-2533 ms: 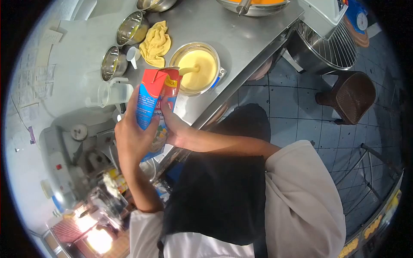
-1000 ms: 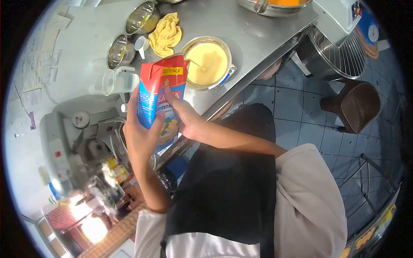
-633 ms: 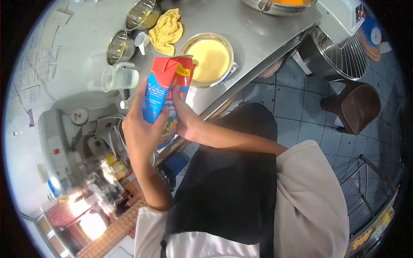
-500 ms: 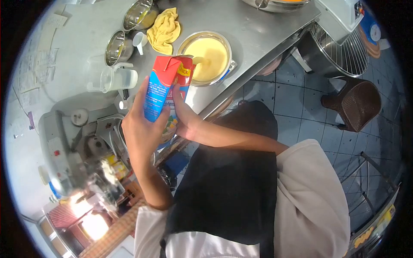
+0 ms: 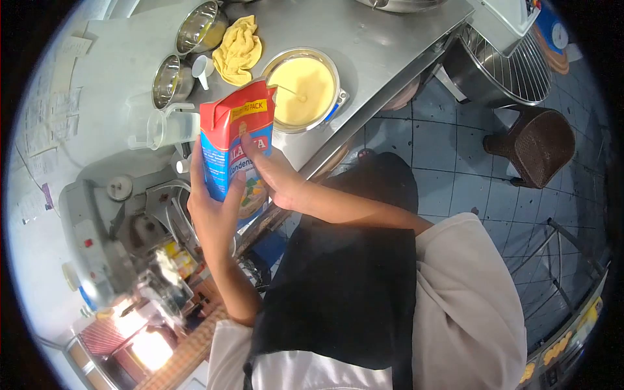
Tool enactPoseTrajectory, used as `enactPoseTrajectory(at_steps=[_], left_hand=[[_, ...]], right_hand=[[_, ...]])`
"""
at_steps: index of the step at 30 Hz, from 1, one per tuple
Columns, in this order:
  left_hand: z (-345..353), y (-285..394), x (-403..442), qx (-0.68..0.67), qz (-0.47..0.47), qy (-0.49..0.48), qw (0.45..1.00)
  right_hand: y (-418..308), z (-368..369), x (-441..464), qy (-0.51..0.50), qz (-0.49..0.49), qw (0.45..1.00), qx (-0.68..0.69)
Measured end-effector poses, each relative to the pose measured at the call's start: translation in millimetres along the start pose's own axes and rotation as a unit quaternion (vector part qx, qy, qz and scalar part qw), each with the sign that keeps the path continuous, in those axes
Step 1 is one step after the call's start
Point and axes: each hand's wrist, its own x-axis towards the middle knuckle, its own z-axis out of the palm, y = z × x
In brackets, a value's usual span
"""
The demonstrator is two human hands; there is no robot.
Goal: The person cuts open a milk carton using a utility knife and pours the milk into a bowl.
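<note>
In the head view, one carton [image 5: 237, 140] is gripped by two bare hands. Its one side is held by the left hand [image 5: 213, 201], with the thumb laid across the lower front; the other side is clasped by the right hand [image 5: 278, 179], whose thumb is pressed to the front label. The carton is tilted over the near edge of one metal pot [image 5: 337, 88], and one thin stream [image 5: 290, 92] is let out from its top corner into the yellow liquid [image 5: 315, 75] there.

On the metal table [image 5: 383, 55], one yellow cloth [image 5: 237, 52] is laid just beside the pot. Next to the cloth, one white scoop [image 5: 203, 68] and two small metal bowls are seen, an upper bowl [image 5: 201, 27] and a lower bowl [image 5: 172, 83]. At least one clear jug [image 5: 182, 127] is placed near the carton. One large bowl [image 5: 406, 5] is cut off by the top edge. One brown stool [image 5: 543, 146] is seen on the tiled floor.

Compared with half a second ago, the carton has been turned so that more of its front label is shown and less of its blue side panel. The stream has been thinned. The orange contents of the large bowl are no longer seen. The grip of both hands has been kept.
</note>
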Motion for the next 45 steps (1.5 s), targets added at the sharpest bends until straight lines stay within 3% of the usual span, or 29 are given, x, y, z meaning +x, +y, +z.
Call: enactPoseTrajectory(at_steps=[10,19,23,25,27,29,33,37,42,44,45], left_hand=[[1.8,13.2,-3.0,0.040,-0.023,-0.023,0.999],[3.2,16.2,-3.1,0.085,0.002,-0.023,0.996],[2.9,10.0,-4.7,0.034,-0.021,-0.017,0.999],[4.1,-3.8,-6.8,0.002,-0.026,-0.015,1.000],[5.0,-17.5,-8.2,-0.075,0.008,-0.003,0.997],[7.0,-14.7,-11.5,-0.128,-0.015,0.007,0.992],[4.9,-2.5,-13.8,-0.186,-0.063,0.028,0.980],[1.8,-8.5,-13.4,-0.205,-0.046,0.073,0.975],[-5.7,-0.1,-5.8,-0.185,-0.045,0.046,0.981],[-3.0,7.6,0.5,-0.178,-0.066,0.015,0.982],[-1.7,7.9,2.9,-0.177,-0.066,0.015,0.982]], right_hand=[[7.2,-6.1,-5.0,0.013,0.063,0.997,0.046],[12.3,-8.5,-4.1,-0.002,0.062,0.995,0.081],[10.9,-9.9,0.3,-0.021,0.056,0.995,0.075],[3.1,-3.3,-5.8,0.033,0.042,0.999,-0.003],[-1.1,-0.7,-6.4,0.037,0.012,0.998,-0.046],[-5.4,3.1,-6.4,0.038,-0.016,0.995,-0.090],[-12.7,9.7,-7.6,-0.018,-0.066,0.995,-0.068],[-12.2,6.8,-2.6,-0.082,-0.090,0.988,-0.095],[-3.9,-5.4,6.1,-0.092,-0.033,0.995,-0.021],[-1.8,-14.0,8.0,-0.118,0.072,0.989,0.058],[0.7,-15.2,7.8,-0.119,0.073,0.988,0.059]])
